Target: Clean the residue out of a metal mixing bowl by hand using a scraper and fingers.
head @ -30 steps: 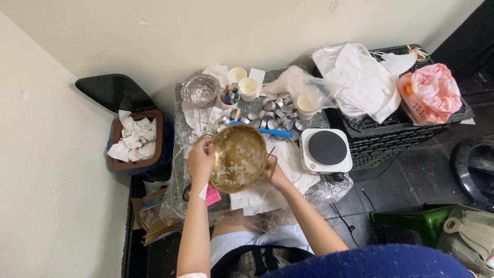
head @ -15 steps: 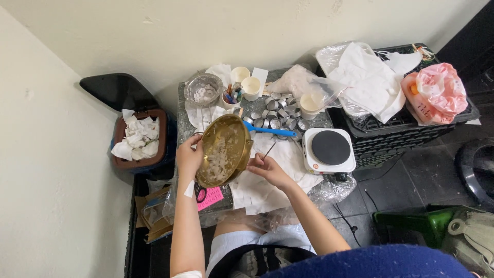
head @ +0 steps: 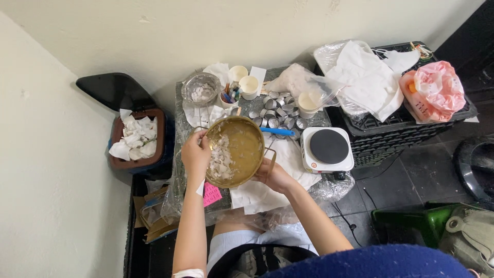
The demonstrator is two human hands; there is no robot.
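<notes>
The brass bowl of white flakes sits tilted in both your closed grips, left hand and right hand on opposite rims; steady it so nothing spills.

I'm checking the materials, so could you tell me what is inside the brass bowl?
White flakes lie heaped in the tilted brass bowl, against the left hand. Whatever lies beneath them is covered.

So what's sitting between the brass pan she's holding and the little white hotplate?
In the head view, a blue-handled tool and white paper lie between the brass pan and the hotplate.
</notes>
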